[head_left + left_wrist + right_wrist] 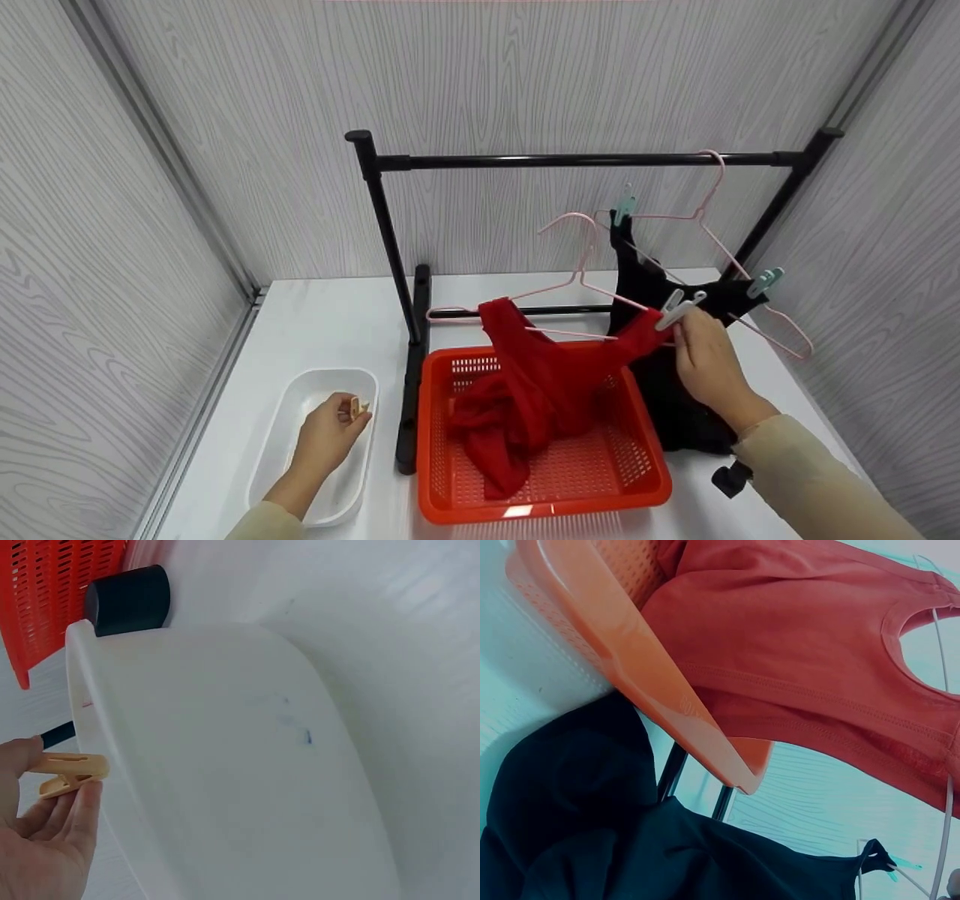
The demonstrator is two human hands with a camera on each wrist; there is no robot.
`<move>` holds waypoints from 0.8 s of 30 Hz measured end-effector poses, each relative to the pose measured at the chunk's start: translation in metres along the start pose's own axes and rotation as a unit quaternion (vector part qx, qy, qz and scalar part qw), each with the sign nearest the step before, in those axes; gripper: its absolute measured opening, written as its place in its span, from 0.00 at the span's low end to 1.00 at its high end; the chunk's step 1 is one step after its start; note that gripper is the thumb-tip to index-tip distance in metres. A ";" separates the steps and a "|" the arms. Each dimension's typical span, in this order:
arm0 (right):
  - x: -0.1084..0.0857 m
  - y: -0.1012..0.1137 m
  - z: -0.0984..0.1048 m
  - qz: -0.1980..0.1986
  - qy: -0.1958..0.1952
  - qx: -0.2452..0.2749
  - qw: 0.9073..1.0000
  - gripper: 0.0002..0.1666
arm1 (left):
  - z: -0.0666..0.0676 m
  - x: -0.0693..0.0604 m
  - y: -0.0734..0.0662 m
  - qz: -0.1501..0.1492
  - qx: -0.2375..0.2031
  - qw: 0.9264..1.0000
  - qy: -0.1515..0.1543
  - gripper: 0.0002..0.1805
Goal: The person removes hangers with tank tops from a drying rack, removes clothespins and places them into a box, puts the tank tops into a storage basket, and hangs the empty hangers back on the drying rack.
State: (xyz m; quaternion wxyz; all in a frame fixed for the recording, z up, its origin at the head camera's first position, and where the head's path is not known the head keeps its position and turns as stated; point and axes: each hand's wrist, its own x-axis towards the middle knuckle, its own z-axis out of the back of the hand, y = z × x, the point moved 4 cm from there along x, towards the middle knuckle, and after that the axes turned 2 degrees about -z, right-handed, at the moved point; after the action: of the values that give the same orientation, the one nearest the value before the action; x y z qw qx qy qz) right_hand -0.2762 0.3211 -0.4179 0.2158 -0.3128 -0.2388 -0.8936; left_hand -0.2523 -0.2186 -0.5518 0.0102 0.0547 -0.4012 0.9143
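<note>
My left hand (326, 439) pinches a yellowish clothespin (355, 408) over the white tub (259, 457); the left wrist view shows the clothespin (71, 769) beside the tub's rim. With my right hand (705, 360) I grip the right side of a pink hanger (559, 288) by a white clothespin (675, 311). A red garment (544, 367) hangs on this hanger by its straps, its lower part lying in the red basket (427, 480). The white clothespin is at the right strap; none shows on the left strap.
A black rack (525, 161) stands behind the basket. On its bar, at the right, a second pink hanger (712, 187) holds a black garment (667, 382) with teal clothespins (765, 282). Patterned panels (480, 75) enclose the back and sides.
</note>
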 end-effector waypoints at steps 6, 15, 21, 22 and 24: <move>-0.001 0.000 -0.001 0.000 0.005 -0.003 1.000 0.09 | -0.002 -0.006 0.012 0.013 0.060 0.997 0.040 0.19; -0.002 0.000 -0.003 -0.007 0.011 -0.003 1.000 0.09 | -0.008 -0.010 0.027 0.052 0.115 0.988 0.088 0.18; -0.002 0.000 -0.002 -0.004 0.011 0.000 1.000 0.09 | -0.010 -0.012 0.033 0.055 0.135 0.985 0.089 0.15; -0.002 0.000 -0.002 -0.003 0.011 -0.001 1.000 0.09 | -0.010 -0.012 0.033 0.055 0.137 0.985 0.091 0.15; -0.003 0.000 -0.001 -0.002 0.012 -0.002 1.000 0.09 | -0.011 -0.013 0.032 0.054 0.141 0.984 0.098 0.16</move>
State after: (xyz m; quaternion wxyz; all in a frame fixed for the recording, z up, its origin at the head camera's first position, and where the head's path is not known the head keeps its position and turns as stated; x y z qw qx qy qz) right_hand -0.2748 0.3209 -0.4207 0.2162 -0.3016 -0.2349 -0.8984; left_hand -0.2420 -0.2320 -0.5845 -0.0081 -0.0558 -0.2677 0.9618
